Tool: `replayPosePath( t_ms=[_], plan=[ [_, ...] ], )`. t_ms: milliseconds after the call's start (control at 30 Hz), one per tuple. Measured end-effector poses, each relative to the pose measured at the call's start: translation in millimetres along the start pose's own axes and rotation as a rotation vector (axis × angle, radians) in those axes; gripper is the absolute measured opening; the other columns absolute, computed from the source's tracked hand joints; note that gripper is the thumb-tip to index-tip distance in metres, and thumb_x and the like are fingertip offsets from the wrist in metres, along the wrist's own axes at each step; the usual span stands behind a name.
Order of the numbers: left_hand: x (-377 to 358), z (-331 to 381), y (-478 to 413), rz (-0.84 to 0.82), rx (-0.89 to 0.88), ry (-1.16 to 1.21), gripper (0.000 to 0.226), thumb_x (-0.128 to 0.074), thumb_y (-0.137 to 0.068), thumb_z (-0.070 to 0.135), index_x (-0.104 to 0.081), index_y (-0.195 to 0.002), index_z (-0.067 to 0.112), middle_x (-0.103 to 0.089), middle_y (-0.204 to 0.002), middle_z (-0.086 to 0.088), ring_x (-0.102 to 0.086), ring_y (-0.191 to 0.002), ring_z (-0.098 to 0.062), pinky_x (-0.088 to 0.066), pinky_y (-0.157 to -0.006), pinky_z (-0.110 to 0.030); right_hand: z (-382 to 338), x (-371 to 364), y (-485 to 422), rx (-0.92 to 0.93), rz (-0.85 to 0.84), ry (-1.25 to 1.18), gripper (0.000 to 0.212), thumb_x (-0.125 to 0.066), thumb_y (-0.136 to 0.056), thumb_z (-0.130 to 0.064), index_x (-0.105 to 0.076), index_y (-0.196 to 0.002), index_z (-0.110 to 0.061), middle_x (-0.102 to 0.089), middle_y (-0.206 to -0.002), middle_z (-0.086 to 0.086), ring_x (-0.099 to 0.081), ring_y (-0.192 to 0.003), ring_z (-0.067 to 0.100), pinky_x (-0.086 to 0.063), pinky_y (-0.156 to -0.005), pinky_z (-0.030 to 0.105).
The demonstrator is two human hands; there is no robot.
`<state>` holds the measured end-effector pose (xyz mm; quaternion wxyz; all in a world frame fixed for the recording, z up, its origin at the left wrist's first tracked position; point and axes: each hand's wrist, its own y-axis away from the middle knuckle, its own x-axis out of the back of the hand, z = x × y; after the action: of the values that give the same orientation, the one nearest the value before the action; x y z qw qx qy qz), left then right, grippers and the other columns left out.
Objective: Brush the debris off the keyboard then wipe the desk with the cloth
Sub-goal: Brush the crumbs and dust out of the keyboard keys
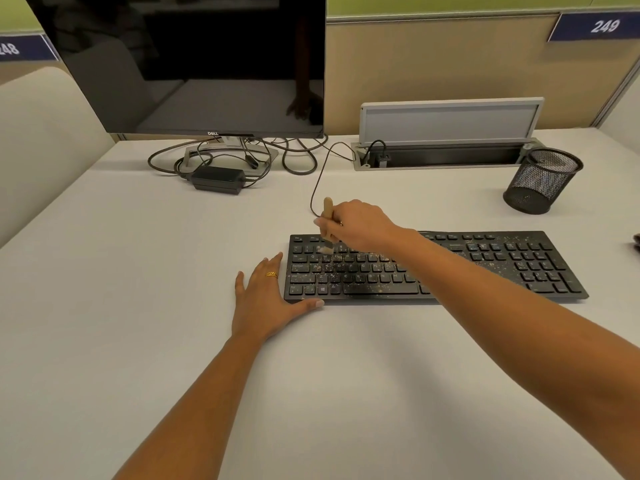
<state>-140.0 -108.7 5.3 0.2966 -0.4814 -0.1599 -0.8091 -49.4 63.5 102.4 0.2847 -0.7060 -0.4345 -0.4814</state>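
A black keyboard [485,268] lies on the white desk [138,271], speckled with pale crumbs over most of its keys. My right hand [356,223] grips a small wooden-handled brush [327,216], whose bristles touch the keys near the keyboard's upper left. My left hand [265,299] lies flat on the desk against the keyboard's left end, the thumb along its front edge. No cloth is in view.
A dark monitor [194,64] stands at the back left with cables and a black power adapter [218,180] below it. An open cable box [446,147] is at the back. A black mesh pen cup [540,181] stands at the right.
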Motion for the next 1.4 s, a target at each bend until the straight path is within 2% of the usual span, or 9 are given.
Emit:
replayPosePath(
  t_ms=[133, 300, 400, 567, 700, 933, 1100, 1267, 1400],
  plan=[
    [0.2, 1.2, -0.1, -0.003, 0.004, 0.0, 0.124, -0.048, -0.05, 0.086, -0.016, -0.152, 0.021, -0.022, -0.157, 0.004, -0.011, -0.146, -0.008, 0.005, -0.119, -0.042, 2.3, 9.1, 2.8, 0.021, 0.01, 0.186, 0.038, -0.031, -0.1, -0.039, -0.053, -0.082, -0.014, -0.055, -0.079, 0.002, -0.052, -0.075, 0.021, -0.034, -0.067, 0.029],
    [-0.2, -0.1, -0.4, 0.0, 0.005, -0.001, 0.129, -0.051, -0.048, 0.09, -0.017, -0.152, 0.021, -0.022, -0.157, 0.004, -0.011, -0.146, -0.008, 0.005, -0.119, -0.042, 3.6, 3.6, -1.4, -0.065, 0.185, -0.002, 0.048, -0.032, -0.1, -0.039, -0.067, -0.094, -0.006, -0.068, -0.089, 0.007, -0.062, -0.084, 0.025, -0.044, -0.072, 0.033],
    [0.4, 0.9, -0.2, -0.006, 0.008, -0.001, 0.128, -0.053, -0.05, 0.09, -0.016, -0.152, 0.021, -0.022, -0.157, 0.004, -0.01, -0.146, -0.009, 0.005, -0.119, -0.042, 3.3, -6.4, -1.3, -0.101, 0.176, -0.074, 0.047, -0.032, -0.1, -0.036, -0.066, -0.095, -0.004, -0.069, -0.09, 0.012, -0.064, -0.084, 0.029, -0.051, -0.077, 0.039],
    [1.1, 1.4, 0.3, -0.007, 0.009, -0.001, 0.124, -0.049, -0.05, 0.085, -0.016, -0.152, 0.021, -0.022, -0.157, 0.004, -0.011, -0.146, -0.009, 0.005, -0.119, -0.042, 1.9, -5.7, -5.3, -0.146, 0.127, -0.046, 0.043, -0.033, -0.1, -0.032, -0.064, -0.094, -0.003, -0.066, -0.088, 0.01, -0.063, -0.084, 0.029, -0.048, -0.074, 0.036],
    [1.3, 1.1, 0.4, -0.011, 0.01, -0.002, 0.125, -0.049, -0.05, 0.085, -0.016, -0.152, 0.021, -0.021, -0.158, 0.004, -0.011, -0.146, -0.009, 0.005, -0.119, -0.042, 7.2, -3.6, -7.0, -0.185, 0.258, -0.131, 0.045, -0.033, -0.1, -0.036, -0.066, -0.096, -0.005, -0.07, -0.091, 0.009, -0.064, -0.085, 0.027, -0.051, -0.076, 0.038],
    [-0.6, -0.3, 0.2, -0.011, 0.0, -0.002, 0.124, -0.048, -0.051, 0.085, -0.015, -0.152, 0.022, -0.021, -0.158, 0.004, -0.01, -0.146, -0.008, 0.005, -0.119, -0.042, 6.5, -9.6, -3.9, -0.166, 0.149, -0.126, 0.046, -0.031, -0.101, -0.033, -0.066, -0.093, -0.004, -0.068, -0.088, 0.01, -0.064, -0.084, 0.029, -0.051, -0.079, 0.039],
    [-0.8, -0.4, 0.7, -0.01, 0.001, -0.002, 0.124, -0.049, -0.051, 0.086, -0.015, -0.152, 0.022, -0.021, -0.158, 0.005, -0.01, -0.146, -0.008, 0.005, -0.119, -0.042, 5.5, -8.0, -2.4, -0.159, 0.247, -0.144, 0.048, -0.03, -0.101, -0.038, -0.065, -0.095, -0.005, -0.068, -0.089, 0.007, -0.062, -0.082, 0.025, -0.05, -0.078, 0.039],
    [-1.6, -1.1, -0.7, -0.01, 0.0, -0.016, 0.123, -0.051, -0.053, 0.087, -0.015, -0.152, 0.023, -0.021, -0.158, 0.005, -0.009, -0.146, -0.008, 0.005, -0.119, -0.042, 8.0, -9.0, -1.0, -0.097, 0.138, -0.178, 0.045, -0.031, -0.101, -0.034, -0.064, -0.087, -0.008, -0.061, -0.078, 0.003, -0.06, -0.075, 0.023, -0.048, -0.073, 0.036],
    [-0.3, -0.2, -0.5, -0.01, 0.003, -0.016, 0.123, -0.048, -0.052, 0.086, -0.015, -0.152, 0.023, -0.021, -0.158, 0.004, -0.009, -0.146, -0.008, 0.006, -0.119, -0.042, 6.4, -4.8, 0.5, -0.011, 0.069, -0.314, 0.044, -0.035, -0.1, -0.037, -0.066, -0.092, -0.008, -0.062, -0.079, 0.0, -0.057, -0.072, 0.016, -0.042, -0.07, 0.029]
  ],
)
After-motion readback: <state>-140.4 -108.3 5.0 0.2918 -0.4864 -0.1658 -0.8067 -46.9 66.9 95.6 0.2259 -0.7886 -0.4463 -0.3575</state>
